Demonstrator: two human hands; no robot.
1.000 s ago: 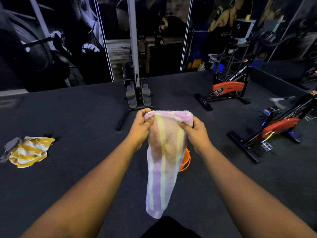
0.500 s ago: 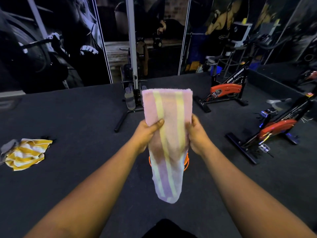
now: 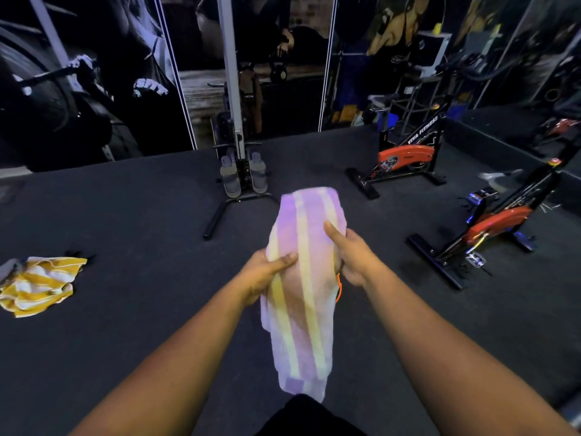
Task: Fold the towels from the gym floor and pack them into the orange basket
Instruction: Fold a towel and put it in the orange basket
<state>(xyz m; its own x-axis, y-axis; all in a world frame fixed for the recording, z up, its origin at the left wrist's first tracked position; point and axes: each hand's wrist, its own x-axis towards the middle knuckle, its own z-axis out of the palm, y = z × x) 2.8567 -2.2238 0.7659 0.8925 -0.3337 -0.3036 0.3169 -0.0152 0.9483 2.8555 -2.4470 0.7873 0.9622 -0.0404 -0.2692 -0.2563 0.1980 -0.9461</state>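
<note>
Lilac-and-yellow striped towel point(image 3: 303, 278) — gripped mid-length by left hand point(image 3: 264, 275) and right hand point(image 3: 352, 256), upper end now drooping forward, folding under way — hanging over the nearly hidden orange basket point(image 3: 338, 287).

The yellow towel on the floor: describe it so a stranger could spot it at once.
Start at the dark gym floor and look far left, well away from the rowing machine and the exercise bikes. There a yellow towel with white stripes lies crumpled, touched by neither hand. The only other towel is purple with pale yellow stripes and held up in both hands.
</note>
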